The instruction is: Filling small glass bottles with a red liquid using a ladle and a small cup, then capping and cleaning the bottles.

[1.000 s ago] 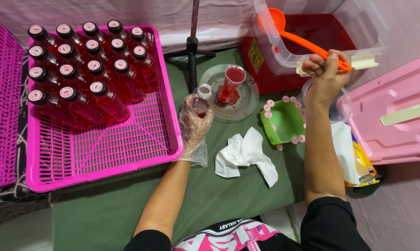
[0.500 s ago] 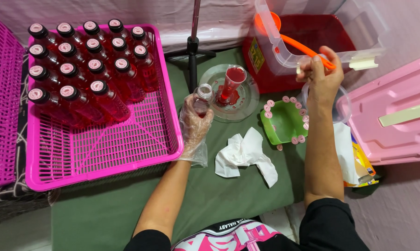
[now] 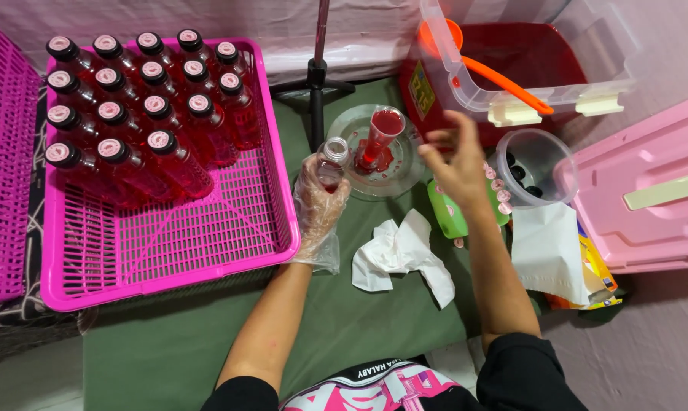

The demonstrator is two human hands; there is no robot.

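1. Pink basket (image 3: 207, 251), well to the left of your grip. Capped bottles of red drink (image 3: 142, 106) fill its far half; the near half is bare mesh, with open room for setting things down. Its right wall stands just beside your gloved hand.

2. Your left hand (image 3: 319, 199), in a clear glove, fingers clamped around a small open bottle (image 3: 331, 160). The bottle stands nearly upright, long axis vertical, mouth up, a little red liquid at the bottom. This hand is the nearer one to the basket.

3. Round clear plate (image 3: 405, 171), just right of the grip, touching or almost touching the bottle. On it stands a clear funnel-like cup (image 3: 382, 129), wet with red. The tripod leg (image 3: 313, 84) rises just beyond the grip and hems it in on the far side.

4. Crumpled white tissue (image 3: 401, 255), on the green cloth (image 3: 336, 320) near and right of the grip. The cloth between your forearms is free.

5. Your right hand (image 3: 458, 164), bare, fingers spread apart and holding nothing, in the air right of the plate and over a green dish (image 3: 444, 217). The picture is blurred here.

6. Beyond and right of that hand: a clear tub of red liquid (image 3: 511, 61) with an orange ladle (image 3: 504, 80), a round clear pot (image 3: 534, 164), white paper (image 3: 546, 247), a pink lid (image 3: 648, 190).
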